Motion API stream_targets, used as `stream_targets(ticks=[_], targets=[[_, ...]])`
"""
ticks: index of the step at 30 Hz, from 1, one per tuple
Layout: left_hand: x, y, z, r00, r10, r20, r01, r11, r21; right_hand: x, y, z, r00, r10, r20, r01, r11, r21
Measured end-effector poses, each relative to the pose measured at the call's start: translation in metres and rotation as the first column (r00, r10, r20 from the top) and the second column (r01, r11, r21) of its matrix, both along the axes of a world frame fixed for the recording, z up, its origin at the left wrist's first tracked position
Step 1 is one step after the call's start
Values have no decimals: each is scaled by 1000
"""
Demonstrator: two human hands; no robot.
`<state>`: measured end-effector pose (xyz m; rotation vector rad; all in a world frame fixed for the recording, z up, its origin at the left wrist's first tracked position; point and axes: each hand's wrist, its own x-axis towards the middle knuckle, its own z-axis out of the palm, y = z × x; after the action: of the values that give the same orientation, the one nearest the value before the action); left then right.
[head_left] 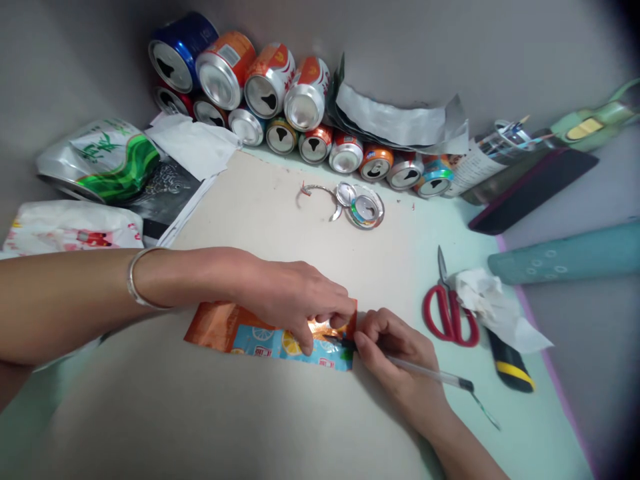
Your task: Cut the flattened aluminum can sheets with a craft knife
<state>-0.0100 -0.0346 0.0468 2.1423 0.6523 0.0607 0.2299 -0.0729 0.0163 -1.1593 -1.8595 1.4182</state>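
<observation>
An orange and blue printed sheet (215, 327) with citrus pictures lies flat on the pale board (225, 413). Across its upper edge rests my left hand (295, 297), fingers bent and spread, thumb and fingertips pressing on the sheet, nothing gripped. At the sheet's right end, my right hand (400, 360) is closed around a clear-barrelled pen (425, 372), its dark tip touching the blue printed part. A thin strand trails from the pen's rear end.
Stacked cans (305, 100) line the back. Can tops and metal scraps (365, 207) lie mid-board. Red-handled scissors (450, 317), crumpled tissue (493, 303) and a black-yellow tool (513, 367) are at right. A crushed green can (100, 160) rests on papers at left.
</observation>
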Motion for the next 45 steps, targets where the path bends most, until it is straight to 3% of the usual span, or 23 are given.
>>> stream_targets(ticks=[7, 45], targets=[[1, 0, 6, 1000, -8, -23, 8, 1000, -6, 1, -1, -1, 1000, 10, 10, -10, 1000, -10], [2, -1, 2, 998, -19, -58, 21, 999, 32, 1, 1, 4, 997, 58, 44, -59, 998, 34]])
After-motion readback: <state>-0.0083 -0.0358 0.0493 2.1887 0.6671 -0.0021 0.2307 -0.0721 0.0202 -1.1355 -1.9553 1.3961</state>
